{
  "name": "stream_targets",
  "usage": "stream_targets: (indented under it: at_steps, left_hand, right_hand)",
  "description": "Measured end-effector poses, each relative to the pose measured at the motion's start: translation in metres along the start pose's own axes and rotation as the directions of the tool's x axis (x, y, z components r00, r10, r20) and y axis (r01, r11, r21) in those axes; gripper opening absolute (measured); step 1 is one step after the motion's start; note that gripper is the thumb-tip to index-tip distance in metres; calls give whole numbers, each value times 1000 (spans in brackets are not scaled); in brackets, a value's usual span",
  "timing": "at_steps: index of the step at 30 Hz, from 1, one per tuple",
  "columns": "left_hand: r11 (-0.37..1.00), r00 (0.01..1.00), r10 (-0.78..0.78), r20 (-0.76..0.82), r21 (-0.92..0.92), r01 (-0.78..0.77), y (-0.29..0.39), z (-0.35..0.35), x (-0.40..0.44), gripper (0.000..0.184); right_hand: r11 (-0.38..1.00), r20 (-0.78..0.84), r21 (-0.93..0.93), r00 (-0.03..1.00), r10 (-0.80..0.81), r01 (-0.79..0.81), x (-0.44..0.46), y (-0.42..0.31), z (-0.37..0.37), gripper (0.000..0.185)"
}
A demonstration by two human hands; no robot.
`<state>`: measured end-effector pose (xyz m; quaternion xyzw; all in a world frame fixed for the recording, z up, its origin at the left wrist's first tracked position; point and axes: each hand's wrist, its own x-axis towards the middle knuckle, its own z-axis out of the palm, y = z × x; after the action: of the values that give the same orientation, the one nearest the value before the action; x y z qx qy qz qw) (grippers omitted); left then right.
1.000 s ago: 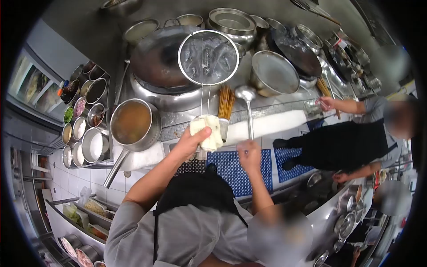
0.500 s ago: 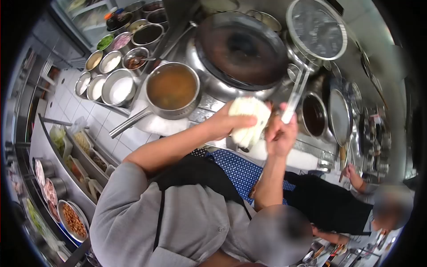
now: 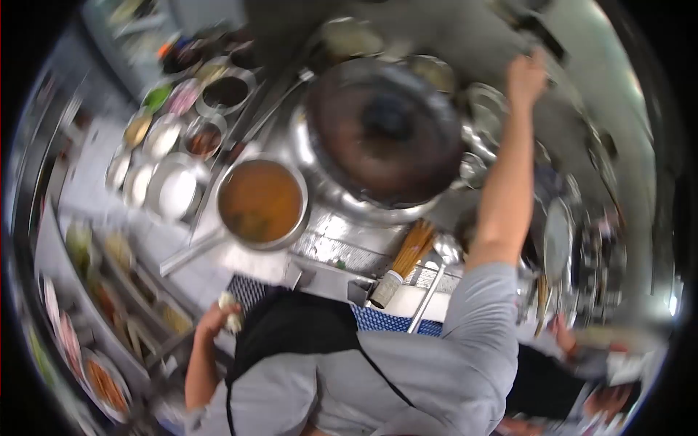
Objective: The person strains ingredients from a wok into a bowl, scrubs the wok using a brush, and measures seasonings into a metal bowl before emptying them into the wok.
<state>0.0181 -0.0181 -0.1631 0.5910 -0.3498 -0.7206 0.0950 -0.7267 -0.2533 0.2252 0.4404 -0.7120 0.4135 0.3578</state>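
Note:
Low on the left, my left hand (image 3: 213, 320) is closed round a folded pale cloth (image 3: 230, 312). My right hand (image 3: 526, 76) is stretched up to the top right by the wall, its fingers blurred near a dark fixture (image 3: 542, 36); whether it holds anything is unclear. Between my arms lies a large dark wok (image 3: 378, 138) on the metal stove. A saucepan of brown broth (image 3: 262, 200) stands left of it. The bamboo brush (image 3: 413, 251) and a ladle (image 3: 429, 294) rest at the stove's front edge.
Metal containers of ingredients (image 3: 174, 187) stand at the left, with trays of vegetables (image 3: 120, 291) below them. A co-worker in a black apron (image 3: 545, 385) is at the lower right, one hand (image 3: 561, 334) near other pans. More pots line the back.
My left hand has moved down and left with the cloth. My right hand has gone up to the wall, and the strainer it held is no longer seen in it. The view has shifted.

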Motion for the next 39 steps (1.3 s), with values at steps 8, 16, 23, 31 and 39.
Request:
stream_targets:
  at_steps: [8, 16, 23, 31, 39]
  left_hand:
    - [949, 846, -224, -484, 90, 303, -130, 4, -73, 30]
    - [880, 875, -225, -429, 296, 372, -156, -34, -47, 39]
    - [514, 998, -1, -60, 856, 52, -66, -87, 56, 55]
    - [746, 792, -143, 593, 591, -308, 69, -6, 45, 59]
    - [223, 458, 412, 788, 400, -889, 135, 170, -13, 79]
  right_hand:
    - [859, 482, -469, 875, 53, 206, 24, 88, 137, 39]
    - [433, 545, 627, 762, 350, -648, -174, -55, 6, 58]
    - [-149, 742, 670, 650, 162, -727, -319, -134, -204, 46]
    - [-19, 461, 870, 800, 383, -492, -378, -205, -505, 34]
    - [646, -34, 499, 731, 681, -578, -426, -259, -639, 29]
